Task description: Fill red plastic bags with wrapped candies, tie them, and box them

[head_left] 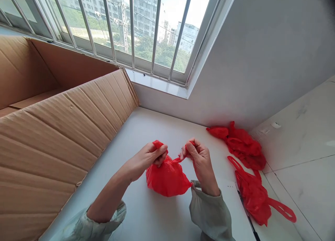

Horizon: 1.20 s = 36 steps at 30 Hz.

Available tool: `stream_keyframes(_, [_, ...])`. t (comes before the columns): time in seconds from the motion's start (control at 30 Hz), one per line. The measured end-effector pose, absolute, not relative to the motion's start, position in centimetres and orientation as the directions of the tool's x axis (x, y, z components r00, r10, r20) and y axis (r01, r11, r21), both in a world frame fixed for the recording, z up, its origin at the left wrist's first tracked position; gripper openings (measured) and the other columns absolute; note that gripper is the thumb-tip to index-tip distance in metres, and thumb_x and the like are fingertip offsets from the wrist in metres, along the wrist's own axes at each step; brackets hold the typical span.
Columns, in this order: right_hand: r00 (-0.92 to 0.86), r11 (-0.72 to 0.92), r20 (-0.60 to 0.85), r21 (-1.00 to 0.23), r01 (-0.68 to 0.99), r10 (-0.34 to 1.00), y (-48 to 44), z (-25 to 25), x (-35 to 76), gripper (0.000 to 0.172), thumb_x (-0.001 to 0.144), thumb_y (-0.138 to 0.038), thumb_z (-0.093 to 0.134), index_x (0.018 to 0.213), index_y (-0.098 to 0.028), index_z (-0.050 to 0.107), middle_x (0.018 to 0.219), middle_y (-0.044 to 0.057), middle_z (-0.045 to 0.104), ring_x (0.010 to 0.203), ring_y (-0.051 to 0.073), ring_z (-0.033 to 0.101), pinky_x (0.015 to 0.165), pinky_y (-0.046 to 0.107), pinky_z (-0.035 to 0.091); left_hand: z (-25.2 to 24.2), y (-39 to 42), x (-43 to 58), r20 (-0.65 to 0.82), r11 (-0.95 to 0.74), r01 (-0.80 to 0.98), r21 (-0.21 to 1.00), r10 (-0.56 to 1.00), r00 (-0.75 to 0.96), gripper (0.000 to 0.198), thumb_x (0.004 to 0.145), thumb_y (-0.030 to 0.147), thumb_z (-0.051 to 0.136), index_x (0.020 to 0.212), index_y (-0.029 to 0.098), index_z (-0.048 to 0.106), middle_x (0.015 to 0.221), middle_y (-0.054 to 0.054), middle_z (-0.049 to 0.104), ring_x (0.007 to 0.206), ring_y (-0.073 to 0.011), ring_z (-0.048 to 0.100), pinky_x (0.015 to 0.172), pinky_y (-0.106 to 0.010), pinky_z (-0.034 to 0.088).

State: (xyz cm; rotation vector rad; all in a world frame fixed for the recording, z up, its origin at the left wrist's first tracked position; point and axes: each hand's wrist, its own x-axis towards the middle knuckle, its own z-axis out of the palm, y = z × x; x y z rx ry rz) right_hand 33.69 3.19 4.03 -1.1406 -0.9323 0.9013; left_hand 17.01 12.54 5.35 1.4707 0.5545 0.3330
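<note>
A filled red plastic bag rests on the white tabletop in front of me, its body rounded and its top gathered. My left hand is closed on one handle of the bag, with a bit of red film sticking out above the fingers. On the other side, my right hand pinches the second handle, which is stretched and twisted between the bag and the fingers. The bag's contents are hidden by the red film.
A large open cardboard box stands on the left. Two more red plastic bags lie at right: a crumpled one against the wall and another nearer me. A thin black object lies beside it. A barred window is behind.
</note>
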Motion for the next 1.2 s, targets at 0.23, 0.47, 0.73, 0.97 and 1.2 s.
stream_keyframes(0.23, [0.309, 0.274, 0.36, -0.917, 0.289, 0.88, 1.7, 6.1, 31.6, 0.014, 0.08, -0.028, 0.068, 0.068, -0.021, 0.065, 0.081, 0.002, 0.059, 0.074, 0.014, 0.055, 0.06, 0.025, 0.043, 5.3, 10.8, 17.2, -0.086, -0.182, 0.186, 0.966, 0.451, 0.888, 0.023, 0.075, 0.031, 0.065, 0.077, 0.02, 0.046, 0.072, 0.006, 0.043, 0.066, -0.0114, 0.037, 0.056, -0.023, 0.029])
stream_keyframes(0.47, [0.269, 0.241, 0.339, -0.91, 0.337, 0.902, 1.5, 6.2, 31.3, 0.032, 0.088, -0.039, 0.058, 0.119, -0.032, 0.061, 0.104, 0.002, 0.06, 0.068, 0.011, 0.052, 0.059, 0.025, 0.046, 6.1, 9.6, 17.3, 0.038, -0.35, 0.106, 0.931, 0.382, 0.923, 0.03, 0.092, 0.037, 0.043, 0.067, 0.019, 0.039, 0.069, 0.002, 0.036, 0.063, -0.0124, 0.03, 0.056, -0.025, 0.026])
stream_keyframes(0.73, [-0.106, 0.209, 0.195, -0.649, 0.732, 0.975, 1.3, 5.2, 33.6, 0.023, 0.093, -0.04, 0.049, 0.098, -0.026, 0.067, 0.064, 0.001, 0.053, 0.069, 0.018, 0.039, 0.064, 0.029, 0.037, 6.6, 11.4, 16.1, -0.075, -0.105, 0.122, 0.987, 0.373, 0.925, 0.027, 0.09, 0.041, 0.051, 0.076, 0.019, 0.044, 0.066, 0.005, 0.043, 0.061, -0.01, 0.038, 0.054, -0.023, 0.031])
stream_keyframes(0.97, [-0.117, 0.227, 0.205, -0.674, 0.703, 0.972, 0.8, 5.8, 34.2, 0.038, 0.099, -0.035, 0.036, 0.069, -0.021, 0.056, 0.06, -0.001, 0.049, 0.063, 0.014, 0.038, 0.062, 0.028, 0.031, 7.2, 11.4, 15.7, -0.159, -0.018, 0.174, 0.985, 0.326, 0.932, 0.02, 0.088, 0.031, 0.053, 0.075, 0.02, 0.044, 0.075, 0.002, 0.061, 0.069, -0.0131, 0.055, 0.064, -0.026, 0.043])
stream_keyframes(1.2, [-0.171, 0.142, 0.025, -0.687, 0.713, 0.985, -1.3, 7.9, 33.1, 0.036, 0.099, -0.031, 0.033, 0.065, -0.02, 0.037, 0.06, -0.002, 0.04, 0.063, 0.013, 0.036, 0.057, 0.026, 0.028, 6.2, 12.6, 15.6, -0.119, 0.157, 0.065, 0.985, 0.363, 0.924, 0.025, 0.078, 0.026, 0.069, 0.072, 0.018, 0.046, 0.077, 0.0, 0.064, 0.077, -0.0146, 0.058, 0.067, -0.024, 0.041])
